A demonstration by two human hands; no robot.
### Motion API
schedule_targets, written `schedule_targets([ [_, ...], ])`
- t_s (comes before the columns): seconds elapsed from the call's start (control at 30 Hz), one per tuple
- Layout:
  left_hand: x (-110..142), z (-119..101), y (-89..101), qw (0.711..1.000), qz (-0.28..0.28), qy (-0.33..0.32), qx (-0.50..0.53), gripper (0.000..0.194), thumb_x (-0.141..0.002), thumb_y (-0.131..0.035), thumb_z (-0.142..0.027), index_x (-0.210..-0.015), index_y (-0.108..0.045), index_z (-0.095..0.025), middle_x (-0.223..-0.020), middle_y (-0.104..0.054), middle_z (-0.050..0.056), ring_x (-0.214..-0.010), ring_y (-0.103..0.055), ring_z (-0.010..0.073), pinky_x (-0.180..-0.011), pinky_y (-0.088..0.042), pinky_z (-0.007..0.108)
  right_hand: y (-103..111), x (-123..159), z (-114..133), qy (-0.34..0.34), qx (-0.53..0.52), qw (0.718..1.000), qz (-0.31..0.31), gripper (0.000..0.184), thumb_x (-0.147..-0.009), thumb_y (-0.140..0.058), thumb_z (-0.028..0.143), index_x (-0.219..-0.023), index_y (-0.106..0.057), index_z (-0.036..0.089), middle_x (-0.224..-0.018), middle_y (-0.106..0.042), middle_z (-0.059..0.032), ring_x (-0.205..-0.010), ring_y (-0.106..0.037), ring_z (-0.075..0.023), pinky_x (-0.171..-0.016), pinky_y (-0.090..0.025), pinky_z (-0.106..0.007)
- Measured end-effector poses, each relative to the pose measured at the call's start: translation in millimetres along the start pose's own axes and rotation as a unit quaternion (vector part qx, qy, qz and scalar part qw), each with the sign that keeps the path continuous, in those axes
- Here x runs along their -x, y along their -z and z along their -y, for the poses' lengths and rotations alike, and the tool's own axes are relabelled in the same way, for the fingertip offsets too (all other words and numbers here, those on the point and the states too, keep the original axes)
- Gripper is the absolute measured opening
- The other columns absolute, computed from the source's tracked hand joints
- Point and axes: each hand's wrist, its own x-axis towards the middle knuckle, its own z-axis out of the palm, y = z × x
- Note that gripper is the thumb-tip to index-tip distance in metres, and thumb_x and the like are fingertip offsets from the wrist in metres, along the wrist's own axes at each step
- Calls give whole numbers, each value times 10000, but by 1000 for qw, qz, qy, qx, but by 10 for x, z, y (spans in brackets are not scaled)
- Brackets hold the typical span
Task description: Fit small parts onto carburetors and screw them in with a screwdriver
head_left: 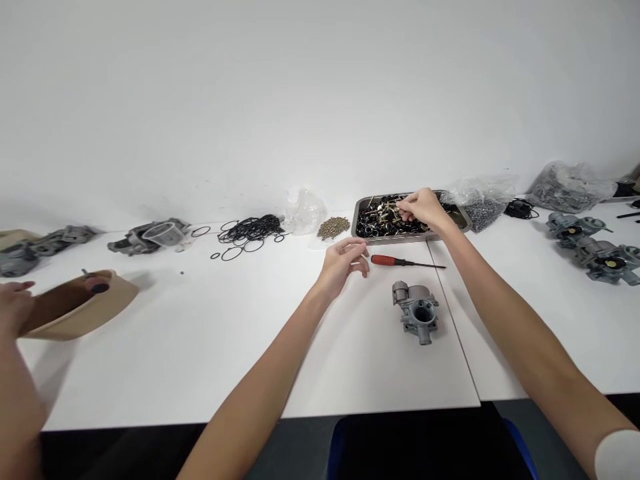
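My right hand [423, 208] is over the metal tray [356, 227], its fingertips pinched together among small brass parts [387, 215] and black rings. Whatever lies between those fingertips is too small to make out. In front of the tray, my left hand [343, 263] hovers with fingers loosely bent and apart, holding nothing that I can see. Just right of it lies a screwdriver [387, 261] with a red handle, its shaft pointing right. Nearer to me a grey metal carburetor [419, 313] stands on the white table, its round bore facing me.
Left of the tray are small brass pieces [333, 228], a clear plastic bag [304, 212] and black O-rings [253, 230]. At far left another person's hand [14, 307] touches a tan container [95, 310]. More carburetors [607, 260] and bagged parts [570, 190] are at right.
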Motion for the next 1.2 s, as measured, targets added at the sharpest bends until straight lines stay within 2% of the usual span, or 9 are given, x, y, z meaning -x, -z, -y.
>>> schedule_targets([
  [0.1, 7, -40, -20, 999, -29, -13, 20, 486, -647, -856, -469, -907, -608, -142, -679, -602, -3, -440, -593, 148, -391, -491, 297, -76, 91, 196, 46, -7, 997, 61, 237, -895, -661, 173, -666, -669, 114, -645, -674, -84, -555, -602, -120, -556, -471, -240],
  [0.23, 29, -65, -59, 998, -32, -6, 47, 530, -648, -851, -521, -911, -574, -154, -640, -603, -1, -424, -595, 173, -380, -487, 312, -295, 239, 388, 119, 62, 980, 146, 197, -875, -670, 189, -695, -703, 116, -581, -656, -53, -526, -571, -111, -542, -425, -243],
  [0.37, 34, -38, -73, 995, -79, -12, 58, 429, -631, -887, -363, -812, -587, -115, -576, -609, 19, -428, -590, 157, -407, -494, 289, -442, 321, 448, 172, 118, 955, 212, 152, -845, -638, 154, -721, -723, 130, -540, -626, -22, -488, -511, -96, -540, -404, -254],
  [0.53, -41, -6, -39, 979, -164, -40, 118, 354, -588, -849, -96, -843, -603, -91, -606, -679, 61, -550, -669, 179, -594, -587, 325, -347, 344, 471, 179, 131, 948, 228, 69, -806, -680, 176, -772, -728, 140, -552, -626, -8, -518, -542, -109, -579, -425, -258],
  [0.67, -9, -75, -18, 967, -216, -85, 108, 293, -552, -843, -92, -761, -638, -92, -643, -701, 55, -572, -673, 164, -692, -595, 343, -176, 568, 376, 173, 88, 959, 209, 140, -875, -654, 255, -833, -711, 135, -627, -657, -25, -589, -587, -123, -633, -446, -266],
  [0.8, 430, -118, -79, 968, -220, -123, 5, 343, -600, -839, -189, -911, -751, -76, -653, -710, 37, -572, -645, 147, -728, -572, 349, -102, 990, 64, 112, 5, 959, 259, 272, -925, -603, 371, -873, -705, 123, -813, -714, -84, -689, -638, -145, -659, -484, -278],
  [0.9, 927, -17, -202, 969, -225, -80, -65, 303, -653, -808, -233, -916, -771, -87, -602, -694, 40, -598, -643, 166, -716, -560, 351, -141, 1246, -149, 74, -104, 938, 323, 399, -969, -519, 474, -915, -714, 130, -954, -726, -109, -812, -666, -160, -762, -512, -294],
  [1.0, 1284, 127, -366, 965, -246, -56, -76, 307, -686, -794, -298, -933, -776, -117, -665, -711, 44, -627, -654, 171, -697, -552, 342, -204, 1367, -223, 64, -167, 910, 373, 417, -940, -560, 518, -852, -707, 136, -894, -712, -82, -766, -663, -157, -752, -513, -292],
  [1.2, 1363, 217, -547, 968, -231, -33, -96, 289, -680, -800, -317, -911, -779, -144, -720, -712, 39, -615, -643, 166, -700, -539, 352, -268, 1374, -230, 74, -156, 922, 347, 316, -887, -643, 439, -811, -711, 141, -804, -691, -51, -735, -619, -143, -698, -479, -263],
])
